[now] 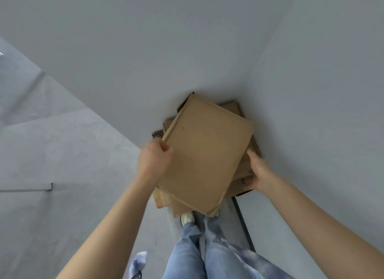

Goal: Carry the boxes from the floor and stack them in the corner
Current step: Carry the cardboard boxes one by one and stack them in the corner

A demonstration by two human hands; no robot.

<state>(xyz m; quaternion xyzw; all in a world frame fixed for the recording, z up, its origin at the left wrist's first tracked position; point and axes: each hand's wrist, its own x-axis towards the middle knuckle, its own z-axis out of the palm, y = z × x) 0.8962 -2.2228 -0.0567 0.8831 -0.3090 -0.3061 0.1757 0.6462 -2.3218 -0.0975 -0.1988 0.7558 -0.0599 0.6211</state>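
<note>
You are holding the top box point(205, 158) over the stack point(245, 166) in the corner, where two pale walls point(145, 50) meet — it is sitting skewed across the boxes beneath. Your left hand point(153, 162) is gripping its left edge, thumb curled over the top face. Your right hand point(257, 172) is at the right side, fingers point(252, 154) fairly straight against the lower boxes, thumb underneath. The box is looking flat, stiff and probably light, so opposite edges are the sensible places to hold. Its near corner is crumpled — go gently there. No brand or label is readable; a small dark mark on a lower box is too small to make out.
</note>
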